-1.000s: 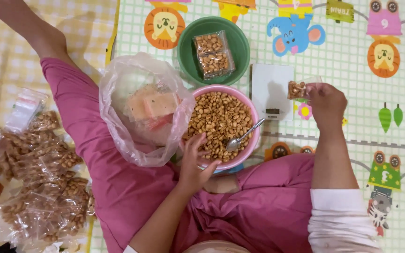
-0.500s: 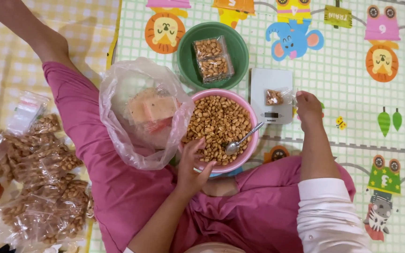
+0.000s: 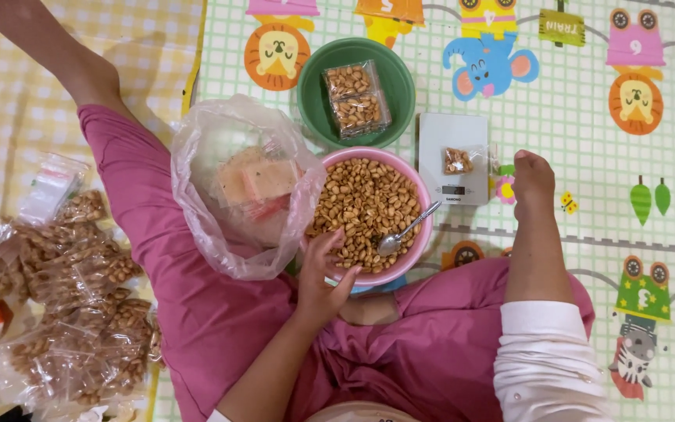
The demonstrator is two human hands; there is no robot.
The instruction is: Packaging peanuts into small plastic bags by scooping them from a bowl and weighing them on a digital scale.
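Note:
A pink bowl full of roasted nuts sits between my legs, with a metal spoon lying in it. My left hand rests on the bowl's near rim, fingers on the nuts. My right hand hovers just right of a white kitchen scale, holding nothing. A small clear packet of nuts lies on the scale. Behind the pink bowl, a green bowl holds two filled packets.
A large clear plastic bag with empty packets lies on my left thigh. Several filled nut packets are piled at the far left on a yellow checked cloth. A colourful animal play mat covers the floor.
My right hand carried the small packet leftward, set it on the scale and let go, then drew back to the right. My left hand stayed on the pink bowl.

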